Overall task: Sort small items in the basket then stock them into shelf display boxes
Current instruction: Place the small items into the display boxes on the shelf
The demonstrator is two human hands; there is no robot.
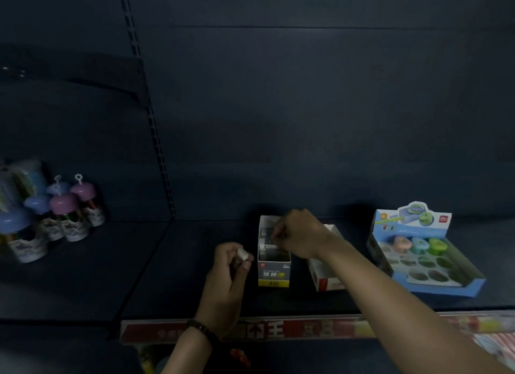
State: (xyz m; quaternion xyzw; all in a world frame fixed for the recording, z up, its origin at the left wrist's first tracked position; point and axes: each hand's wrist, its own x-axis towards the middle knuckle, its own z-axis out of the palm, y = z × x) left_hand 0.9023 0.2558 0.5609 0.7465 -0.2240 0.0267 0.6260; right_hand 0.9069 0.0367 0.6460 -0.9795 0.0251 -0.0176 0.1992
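A narrow grey display box (274, 273) with a yellow strip on its front stands on the dark shelf, with small wrapped items inside. My right hand (299, 234) reaches over its open top, fingertips pinching a small item (271, 245) just inside the box. To the left of the box my left hand (228, 270) is raised, its fingers curled round a small white item (243, 253). A white and red display box (327, 276) lies right behind my right wrist, partly hidden by it. No basket is in view.
A blue display tray (446, 286) with pink, teal and green round items sits at the right. Several capped bottles (62, 215) stand on the neighbouring shelf at the left. A red price strip (278, 329) runs along the shelf's front edge.
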